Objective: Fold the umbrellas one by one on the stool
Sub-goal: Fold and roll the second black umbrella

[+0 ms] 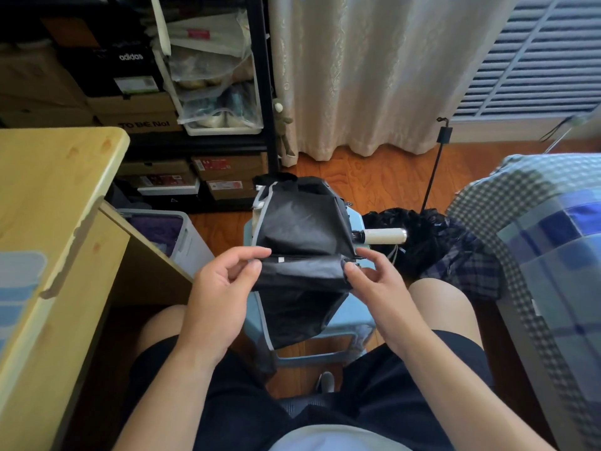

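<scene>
While the person sat facing it, a black umbrella canopy [302, 222] lay draped over the light-blue stool [354, 314], pinched at both sides.

Largest nearby were the wooden desk [48, 196] at the left and the checked bedding [536, 229] at the right. The canopy covered most of the stool's top and hung over its near edge, and the cream handle [385, 236] jutted past the stool's right edge. The left hand [224, 288] pinched a fold of fabric between thumb and curled fingers at the canopy's left edge; the right hand [374, 281] pinched the fold's right end likewise.
</scene>
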